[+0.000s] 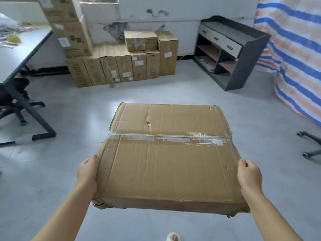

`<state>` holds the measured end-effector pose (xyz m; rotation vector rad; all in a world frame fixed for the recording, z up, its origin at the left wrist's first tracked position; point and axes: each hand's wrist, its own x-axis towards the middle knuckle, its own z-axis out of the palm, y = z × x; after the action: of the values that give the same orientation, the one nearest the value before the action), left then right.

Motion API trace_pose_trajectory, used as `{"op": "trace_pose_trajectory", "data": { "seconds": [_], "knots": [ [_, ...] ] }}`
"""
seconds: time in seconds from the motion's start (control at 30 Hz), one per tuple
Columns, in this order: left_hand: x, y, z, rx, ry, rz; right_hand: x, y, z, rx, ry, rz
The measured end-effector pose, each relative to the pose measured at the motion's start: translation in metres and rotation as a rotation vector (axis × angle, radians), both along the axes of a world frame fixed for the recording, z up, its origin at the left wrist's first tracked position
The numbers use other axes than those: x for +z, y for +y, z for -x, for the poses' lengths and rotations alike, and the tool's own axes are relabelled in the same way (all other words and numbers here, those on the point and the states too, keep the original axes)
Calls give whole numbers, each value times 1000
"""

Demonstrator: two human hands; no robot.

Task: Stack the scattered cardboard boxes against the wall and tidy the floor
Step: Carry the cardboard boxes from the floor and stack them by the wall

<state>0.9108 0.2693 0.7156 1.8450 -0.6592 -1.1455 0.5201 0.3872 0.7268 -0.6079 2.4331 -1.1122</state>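
Left hand (87,173) & right hand (249,175) grip flat box (166,153) sides; keep level, carry twd stacked boxes (121,65) at 12 o'clock.

A dark open-shelf cabinet (232,53) with pale drawers stands against the far wall. Right of the cabinet hangs a striped tarpaulin (295,54). Far left of it: a grey table (19,49), with a black office chair (13,100) beneath.
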Motion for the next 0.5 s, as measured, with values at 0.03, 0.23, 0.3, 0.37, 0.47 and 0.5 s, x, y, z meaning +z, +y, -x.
{"op": "trace_pose_trajectory", "data": {
  "seconds": [0.03, 0.23, 0.3, 0.37, 0.47, 0.5],
  "knots": [
    [0, -11, 5, 17, -1, 0, 3, -20, 7, 22, 1, -4],
    [2, -84, 14, 116, -34, 1, 8, -141, 23, 152, -12, 7],
    [-3, -118, 8, 143, -38, -20, 5, -182, 21, 178, -21, -3],
    [-7, -153, 2, 154, -40, -38, -1, -226, 19, 196, -30, -4],
    [-12, -220, -5, 155, -15, -28, -10, -299, 12, 200, -27, 7],
    [-11, -246, -7, 153, -13, -29, -11, -324, 9, 192, -27, 4]
  ]
}}
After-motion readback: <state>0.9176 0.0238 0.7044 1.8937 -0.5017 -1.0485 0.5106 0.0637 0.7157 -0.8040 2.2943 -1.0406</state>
